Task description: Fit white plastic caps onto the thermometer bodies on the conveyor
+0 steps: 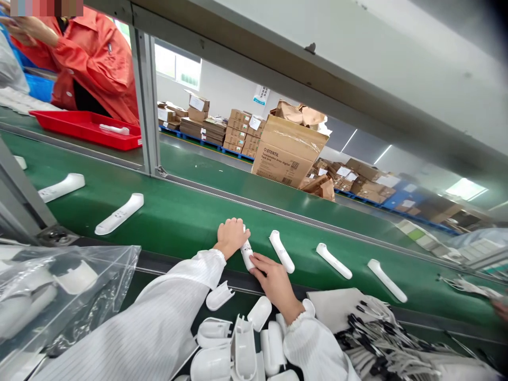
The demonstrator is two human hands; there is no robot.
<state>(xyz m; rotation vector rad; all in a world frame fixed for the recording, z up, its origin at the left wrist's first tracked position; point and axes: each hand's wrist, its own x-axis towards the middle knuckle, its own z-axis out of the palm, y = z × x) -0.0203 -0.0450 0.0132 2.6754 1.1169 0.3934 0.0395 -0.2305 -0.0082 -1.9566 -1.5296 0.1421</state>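
Observation:
Both my hands are on one white handheld device, shaped like a forehead thermometer, at the near edge of the green conveyor belt. My left hand is closed over its upper end, which is mostly hidden. At the lower end, my right hand pinches it between thumb and fingers. Dark print shows on the part between my hands. Just below my hands lie several loose white plastic covers, some with small prongs, heaped between my forearms.
Similar white devices lie along the belt, one to the left and one to the right. A clear plastic bag holds white parts. Bundled cables lie at right. Across the belt, a person in red stands behind a red tray. A metal post rises between.

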